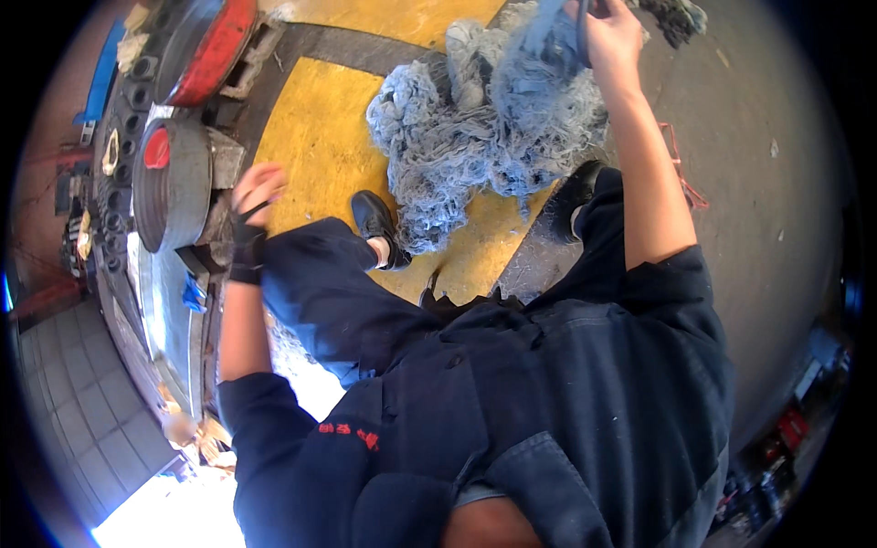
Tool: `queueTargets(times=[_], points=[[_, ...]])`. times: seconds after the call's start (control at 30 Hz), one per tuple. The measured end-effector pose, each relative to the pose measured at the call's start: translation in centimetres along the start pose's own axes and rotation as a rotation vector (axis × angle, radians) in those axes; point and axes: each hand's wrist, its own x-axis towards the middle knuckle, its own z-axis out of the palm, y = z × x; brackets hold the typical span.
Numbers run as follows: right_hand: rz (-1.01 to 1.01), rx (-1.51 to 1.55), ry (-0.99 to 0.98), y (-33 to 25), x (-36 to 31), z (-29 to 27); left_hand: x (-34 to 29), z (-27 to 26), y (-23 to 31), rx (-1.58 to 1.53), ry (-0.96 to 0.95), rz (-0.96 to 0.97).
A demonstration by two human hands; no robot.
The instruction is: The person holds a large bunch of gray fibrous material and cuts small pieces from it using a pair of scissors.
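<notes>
Head view: wearer's legs spread, both forearms reaching forward. Heap (484, 128) of grey-blue fibre lies on the floor between and ahead of the shoes; its matted outline is ragged, with loose threads along the near edge.

Right hand (614, 38): at the upper edge of view, beyond the heap's right part. Fingers curled, grasping a dark strip (583, 36). Blurred fibre sits just left of it; cannot tell whether any is also gripped.

Left hand (258, 190): released, fingers loosely bent, slightly blurred, above the left knee. Dark wristband (247, 254) below it. The hand is well apart from the heap, with yellow panel (311, 137) showing between.

Edges: heap covers part of the yellow panel and crosses the dark band at its far side. Left shoe (371, 221) is just beside the heap's near-left edge; right shoe (574, 196) is near its right edge, contact uncertain.

Room, left: tight. Small drum (183, 187), grey with a red patch, stands just beyond the left hand; large drum (219, 55), red and grey, is farther ahead.

Room, right: wide. Grey floor (758, 183) extends outward from the right forearm; red wire frame (698, 198) lies close to that forearm. Dark tuft (681, 20) lies past the right hand.
</notes>
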Motion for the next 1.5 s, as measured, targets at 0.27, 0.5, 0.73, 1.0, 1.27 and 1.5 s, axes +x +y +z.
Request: queueTargets(times=[0.27,0.5,0.73,1.0,1.27,1.5], points=[[-0.155,-0.050,-0.213,-1.7,-1.6,-1.3,-1.9,32.9,13.6,-0.036,-0.114,0.267],[-0.443,-0.219,-0.290,-1.8,-2.0,-1.8,0.9,33.7,15.4,-0.258,-0.261,0.333],[-0.190,-0.121,0.076,-3.8,-1.0,-2.5,2.3,27.3,4.7,-0.021,-0.428,0.278],[0.018,-0.159,0.178,-2.8,0.0,-3.3,4.2,16.3,-0.4,-0.382,-0.337,0.010],[0.202,-0.116,-0.071,-4.0,-1.0,-2.9,4.2,16.9,-3.8,-0.436,-0.145,-0.340],[-0.097,-0.331,-0.459,-1.8,-2.7,0.4,2.2,25.5,4.8,-0.296,-0.118,0.062]])
